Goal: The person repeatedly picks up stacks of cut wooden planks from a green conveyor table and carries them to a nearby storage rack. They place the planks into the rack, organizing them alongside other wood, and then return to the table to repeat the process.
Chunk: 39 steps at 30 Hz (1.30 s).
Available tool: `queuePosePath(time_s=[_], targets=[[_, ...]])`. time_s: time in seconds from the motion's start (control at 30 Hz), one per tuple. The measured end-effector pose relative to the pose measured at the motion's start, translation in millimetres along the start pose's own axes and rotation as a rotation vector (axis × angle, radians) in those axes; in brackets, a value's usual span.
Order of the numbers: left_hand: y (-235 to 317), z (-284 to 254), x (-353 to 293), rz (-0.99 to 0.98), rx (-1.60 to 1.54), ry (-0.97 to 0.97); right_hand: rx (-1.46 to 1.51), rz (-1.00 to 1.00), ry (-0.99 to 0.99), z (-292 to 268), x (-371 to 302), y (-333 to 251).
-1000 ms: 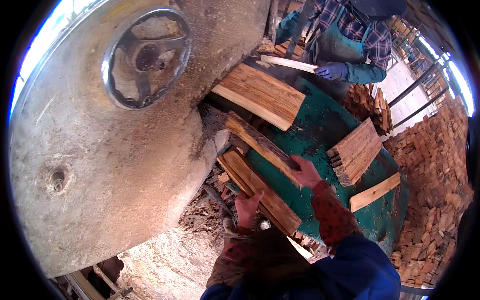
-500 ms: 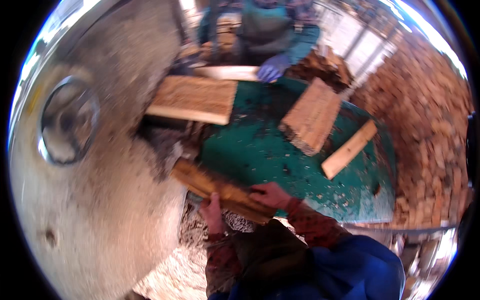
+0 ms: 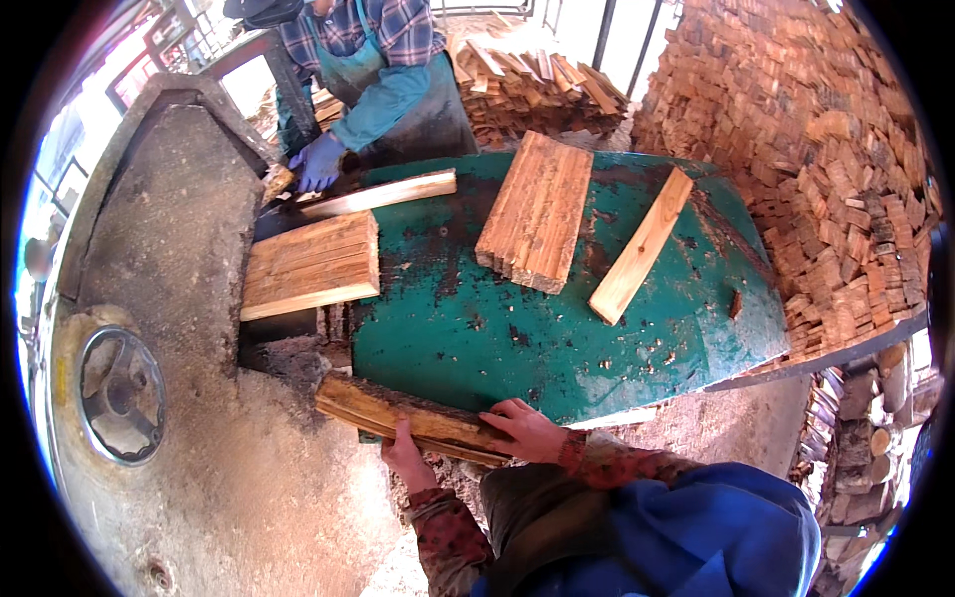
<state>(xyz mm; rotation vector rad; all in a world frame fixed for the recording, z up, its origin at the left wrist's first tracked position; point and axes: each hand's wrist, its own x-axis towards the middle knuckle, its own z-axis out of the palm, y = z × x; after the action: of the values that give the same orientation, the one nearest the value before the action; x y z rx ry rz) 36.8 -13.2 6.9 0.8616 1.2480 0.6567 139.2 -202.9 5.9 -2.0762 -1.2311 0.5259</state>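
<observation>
Layered boards [image 3: 363, 398] are held at the near edge of the green surface [image 3: 428, 348], their near side gripped by the left hand [image 3: 408, 461] and their right end by the right hand [image 3: 528, 433]. Farther back, a board stack [image 3: 537, 211] and a single plank [image 3: 642, 245] are supported.

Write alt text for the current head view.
A person's left hand and right hand hold rough wood pieces at a green table. Cut boards lie on it; a co-worker stands beyond, a large wood pile at right.
</observation>
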Motion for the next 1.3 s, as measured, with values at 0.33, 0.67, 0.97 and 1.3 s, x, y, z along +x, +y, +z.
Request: queuePosePath(time_s=[0.33, 0.67, 0.97, 1.3], targets=[[-31.6, -15.0, 32.7, 0.105, 0.08, 0.086, -0.03, -0.149, 0.03, 10.9, 5.1, 17.3], [-39.5, -12.2, 36.1, 0.149, 0.05, 0.051, -0.021, -0.181, 0.063, 8.4, 8.0, 23.6], [-27.1, -11.7, 24.9, 0.113, 0.056, 0.036, -0.013, -0.16, 0.028, 5.0, 5.8, 20.9], [-18.2, -9.0, 20.1, 0.039, 0.066, 0.049, -0.025, -0.164, 0.051, 5.5, 7.0, 18.0]])
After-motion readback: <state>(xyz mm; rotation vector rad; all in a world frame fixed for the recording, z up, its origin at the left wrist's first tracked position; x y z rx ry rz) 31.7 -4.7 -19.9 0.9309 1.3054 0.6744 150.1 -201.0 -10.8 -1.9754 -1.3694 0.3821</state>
